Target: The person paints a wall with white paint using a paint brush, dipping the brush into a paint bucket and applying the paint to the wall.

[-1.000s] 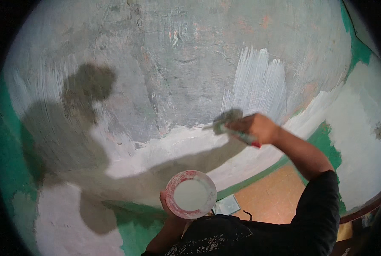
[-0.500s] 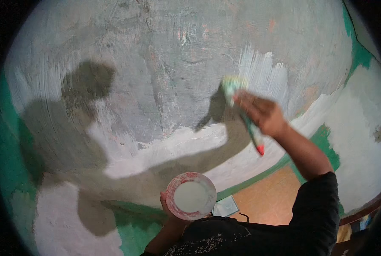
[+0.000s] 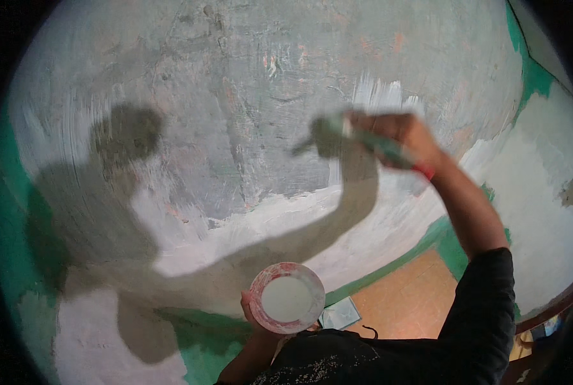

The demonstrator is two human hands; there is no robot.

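My right hand [image 3: 399, 133] is closed round a paintbrush [image 3: 389, 149] with a green handle and a red end. The handle slants down to the right, and motion blurs the bristles beside the wall. Whether they touch it, I cannot tell. Below, my left hand [image 3: 248, 307] grips the left side of a round bowl [image 3: 256, 300], its reddish rim smeared with white. White liquid paint [image 3: 288, 299] fills its middle. In front is a rough grey wall [image 3: 184, 70], with fresh white strokes [image 3: 379, 93] behind and above the brush hand.
A smooth white band [image 3: 299, 208] crosses the lower wall, with green paint [image 3: 440, 237] showing beneath it. An orange-tan floor [image 3: 405, 292] lies at lower right, holding a pale flat rectangular object [image 3: 341, 313]. My shadow [image 3: 87, 205] covers much of the left wall.
My right hand has risen slightly, and the brush has tilted from steep to nearly level, its red end swinging up and right. The left hand and bowl have barely moved.
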